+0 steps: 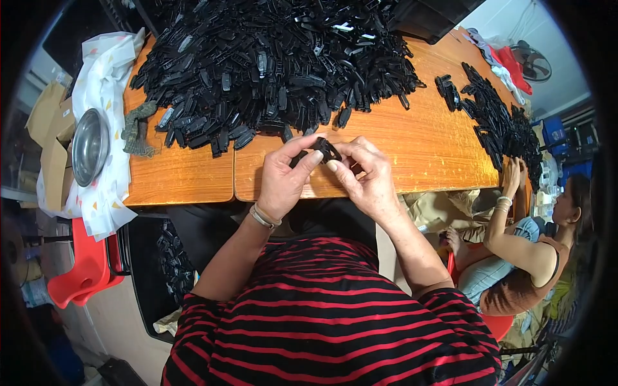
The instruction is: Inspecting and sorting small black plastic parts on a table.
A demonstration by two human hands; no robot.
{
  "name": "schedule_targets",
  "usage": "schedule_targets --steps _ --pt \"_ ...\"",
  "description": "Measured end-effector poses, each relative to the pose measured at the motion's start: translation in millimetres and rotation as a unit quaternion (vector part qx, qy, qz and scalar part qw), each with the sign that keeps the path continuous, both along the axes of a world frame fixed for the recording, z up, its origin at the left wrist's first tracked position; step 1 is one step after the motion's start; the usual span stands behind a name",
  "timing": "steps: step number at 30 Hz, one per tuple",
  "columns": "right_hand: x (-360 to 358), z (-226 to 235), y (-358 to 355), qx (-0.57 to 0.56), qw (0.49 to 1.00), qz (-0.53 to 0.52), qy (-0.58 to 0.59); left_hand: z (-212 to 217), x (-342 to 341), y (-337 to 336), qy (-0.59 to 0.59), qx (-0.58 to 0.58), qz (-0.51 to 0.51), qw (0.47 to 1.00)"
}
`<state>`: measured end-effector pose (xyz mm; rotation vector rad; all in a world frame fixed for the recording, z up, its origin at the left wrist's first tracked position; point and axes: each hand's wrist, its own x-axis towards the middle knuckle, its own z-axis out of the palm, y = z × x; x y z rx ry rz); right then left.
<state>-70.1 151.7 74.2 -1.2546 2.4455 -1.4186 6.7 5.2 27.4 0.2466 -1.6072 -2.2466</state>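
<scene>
My left hand (283, 177) and my right hand (364, 170) meet over the near edge of the wooden table (425, 148). Both pinch one small black plastic part (324, 149) between thumbs and fingertips. A bracelet sits on my left wrist. Just beyond the hands spreads a large heap of similar black plastic parts (270, 64), covering most of the far table.
A metal bowl (89, 147) rests on white cloth at the left, beside a knitted glove (136, 128). A second row of black parts (499, 119) lies at the right, where another person (524, 257) sits working. A red stool (84, 270) and a black bin (158, 270) stand lower left.
</scene>
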Motion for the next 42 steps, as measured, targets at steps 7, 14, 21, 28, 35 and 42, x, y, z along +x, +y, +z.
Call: schedule_targets --steps 7,14,21,28,35,42 --pt "13 -20 -5 -0.015 0.987 -0.037 0.155 1 8 9 -0.017 0.001 -0.019 1.000" --pt "25 -34 -10 0.003 1.000 -0.011 -0.015 3 5 4 0.026 0.055 -0.114 0.992" --pt "36 -37 -28 -0.024 0.995 0.036 -0.091 -1 19 -17 -0.025 -0.012 -0.074 0.997" --pt "-29 -36 -6 0.009 0.999 0.025 -0.017 6 165 -128 -0.314 -0.310 0.157 0.884" --pt "-127 -24 3 0.107 0.969 -0.116 0.188 9 214 -143 -0.303 -0.526 0.282 0.743" --pt "-169 -19 -15 0.251 0.902 0.017 0.352 19 17 -48 0.024 -0.498 0.113 0.859"
